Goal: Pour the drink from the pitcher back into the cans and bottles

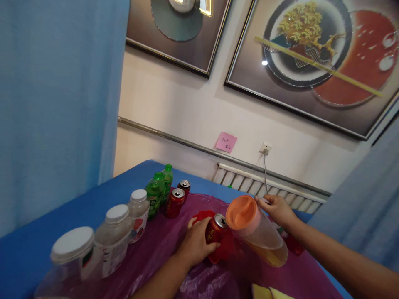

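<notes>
My left hand (199, 243) is wrapped round a red drink can (215, 229) with an opened top, held over a red dish (225, 249). My right hand (277, 211) grips a clear plastic pitcher (264, 243) with an orange lid (241, 212). The pitcher is tilted, its lid leaning toward the can, and yellowish liquid lies low inside it. The pitcher's handle is mostly hidden by its body and my fingers.
On the left stand several white-capped jars (114, 236), two green bottles (155, 195) and two more red cans (175, 203). A purple plastic sheet (162, 253) covers part of the blue table (124, 182). Yellow pieces (269, 292) lie at the front. A radiator (240, 180) stands behind.
</notes>
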A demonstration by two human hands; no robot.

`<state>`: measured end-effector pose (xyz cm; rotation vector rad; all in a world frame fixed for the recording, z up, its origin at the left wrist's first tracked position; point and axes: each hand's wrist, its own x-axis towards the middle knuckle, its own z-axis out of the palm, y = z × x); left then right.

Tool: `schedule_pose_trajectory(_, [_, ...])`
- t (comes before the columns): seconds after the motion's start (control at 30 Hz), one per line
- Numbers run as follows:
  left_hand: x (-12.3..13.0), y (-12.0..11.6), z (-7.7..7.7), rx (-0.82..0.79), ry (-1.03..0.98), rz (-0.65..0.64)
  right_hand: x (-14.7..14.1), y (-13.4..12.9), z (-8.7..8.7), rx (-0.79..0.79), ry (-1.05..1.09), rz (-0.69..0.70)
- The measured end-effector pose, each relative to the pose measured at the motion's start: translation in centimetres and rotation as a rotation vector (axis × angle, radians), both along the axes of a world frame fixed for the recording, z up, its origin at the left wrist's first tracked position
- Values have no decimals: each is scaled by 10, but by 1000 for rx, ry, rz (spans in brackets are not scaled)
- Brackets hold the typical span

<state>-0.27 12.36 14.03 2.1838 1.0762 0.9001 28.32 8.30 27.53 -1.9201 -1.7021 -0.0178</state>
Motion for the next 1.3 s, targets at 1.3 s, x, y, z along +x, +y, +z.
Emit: schedule_pose_trajectory(1.3, [-1, 1, -1, 3, 4, 12, -5, -4, 2, 18, 26, -19])
